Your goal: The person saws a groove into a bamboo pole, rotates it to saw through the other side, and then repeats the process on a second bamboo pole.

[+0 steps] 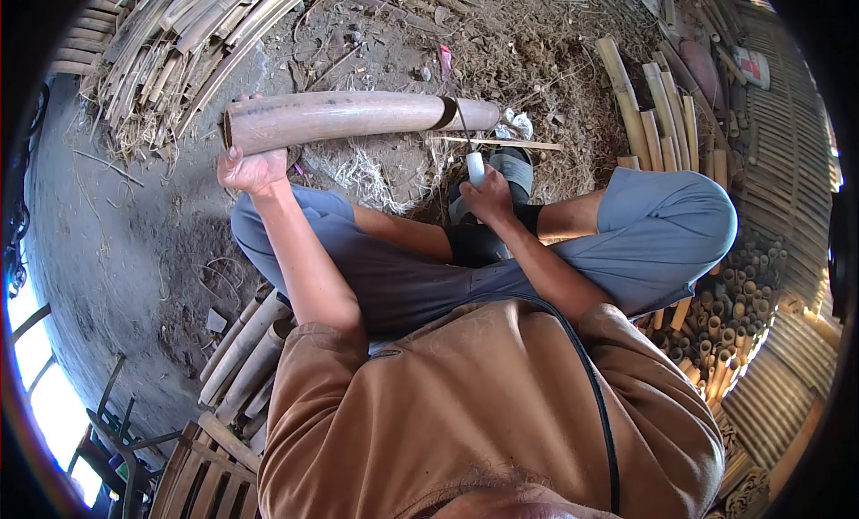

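Observation:
My left hand (255, 167) is wrapped round the open left end of a thick, pale bamboo tube (340, 121), which lies almost level in front of my knees. Toward its right end the tube has a dark, curved opening (447, 114). My right hand (489, 197) grips the white handle of a bladed tool (475, 167). Its thin dark blade, seen nearly edge-on, rises across the tube just right of that opening. A narrow bamboo strip (519, 144) lies under the tube's right end, near my shod foot (512, 168).
Split bamboo strips (170, 54) are heaped at the upper left. Bamboo lengths (651, 112) stand at the right, with many cut tubes (729, 313) stacked below. More tubes (250, 349) lie by my left side. Shavings and fibres (528, 45) litter the dirt floor.

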`<move>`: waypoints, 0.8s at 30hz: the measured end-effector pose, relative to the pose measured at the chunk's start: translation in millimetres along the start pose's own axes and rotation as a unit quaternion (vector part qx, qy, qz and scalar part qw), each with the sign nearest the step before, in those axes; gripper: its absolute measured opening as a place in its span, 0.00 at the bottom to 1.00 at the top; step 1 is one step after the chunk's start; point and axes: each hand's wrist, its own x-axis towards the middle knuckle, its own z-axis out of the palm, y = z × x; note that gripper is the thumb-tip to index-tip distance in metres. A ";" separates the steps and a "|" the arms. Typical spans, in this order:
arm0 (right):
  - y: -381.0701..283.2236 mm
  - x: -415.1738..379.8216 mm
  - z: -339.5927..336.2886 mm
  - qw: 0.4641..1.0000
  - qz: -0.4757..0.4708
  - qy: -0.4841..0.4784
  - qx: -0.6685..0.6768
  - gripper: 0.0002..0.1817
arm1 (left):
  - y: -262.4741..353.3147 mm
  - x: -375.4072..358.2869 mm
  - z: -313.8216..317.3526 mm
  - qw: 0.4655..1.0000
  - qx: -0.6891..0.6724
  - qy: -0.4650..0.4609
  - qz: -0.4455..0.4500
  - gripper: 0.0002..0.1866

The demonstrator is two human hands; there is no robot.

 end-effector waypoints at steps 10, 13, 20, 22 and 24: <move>7.6 8.3 0.9 0.998 0.043 -0.034 0.042 0.23 | -0.2 0.3 -1.2 1.000 0.003 -0.002 0.007 0.45; 2.3 3.0 -2.2 0.998 0.031 -0.026 0.049 0.22 | -0.9 0.4 -1.2 1.000 -0.003 -0.003 0.006 0.45; -4.0 2.6 -3.3 0.999 -0.015 -0.025 0.013 0.22 | -0.4 -0.8 -0.9 1.000 0.004 -0.004 0.010 0.46; 1.9 5.9 0.3 1.000 0.010 -0.017 0.018 0.22 | -0.4 -0.2 -1.3 1.000 0.006 -0.003 0.009 0.46; 7.3 7.6 1.7 0.998 0.045 -0.018 0.047 0.22 | -0.1 -0.4 -1.3 1.000 0.005 -0.001 0.007 0.46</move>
